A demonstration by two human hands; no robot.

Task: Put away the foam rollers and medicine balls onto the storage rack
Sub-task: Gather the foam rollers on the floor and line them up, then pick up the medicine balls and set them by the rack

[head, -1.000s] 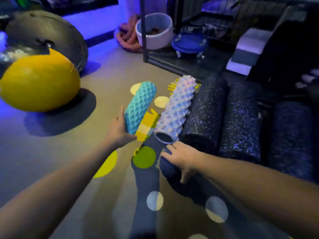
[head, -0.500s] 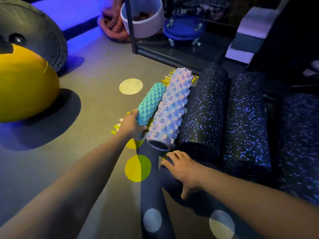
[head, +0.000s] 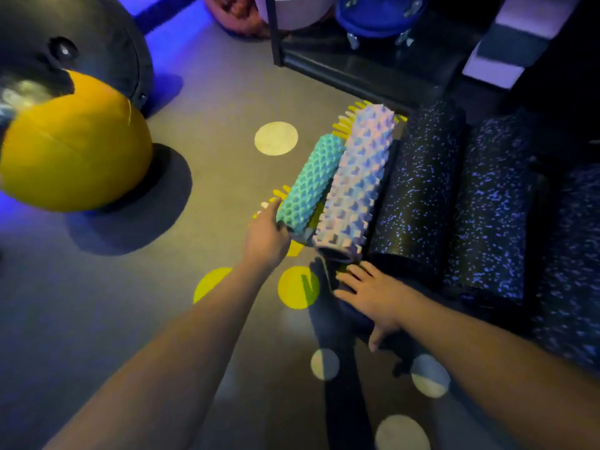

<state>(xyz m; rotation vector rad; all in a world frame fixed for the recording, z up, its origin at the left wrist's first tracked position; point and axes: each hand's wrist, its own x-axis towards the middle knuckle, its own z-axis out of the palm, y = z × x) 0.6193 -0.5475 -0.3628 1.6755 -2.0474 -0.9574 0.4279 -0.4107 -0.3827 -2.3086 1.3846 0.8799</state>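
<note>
A teal knobbed foam roller (head: 311, 183) lies against a pale lilac spiked roller (head: 357, 180) on the floor. My left hand (head: 267, 237) grips the teal roller's near end. To the right lie three black speckled foam rollers (head: 418, 190) side by side. My right hand (head: 373, 295) rests flat, fingers spread, on a dark object just below the lilac roller's near end; what it is I cannot make out. A yellow ball (head: 71, 147) and a dark grey ball (head: 87, 50) sit at the left. The storage rack's black frame (head: 276, 30) stands at the back.
A white tub (head: 292, 11) and a blue round disc (head: 380, 11) sit on the rack's bottom level. White and grey blocks (head: 506, 43) lie at the back right. Yellow and white dots (head: 276, 138) mark the grey floor. A yellow spiky strip (head: 347, 120) shows under the rollers.
My left hand has swung the teal roller to the right until it lies against the lilac roller. My right hand has stayed below the lilac roller's end. The view has tilted down.
</note>
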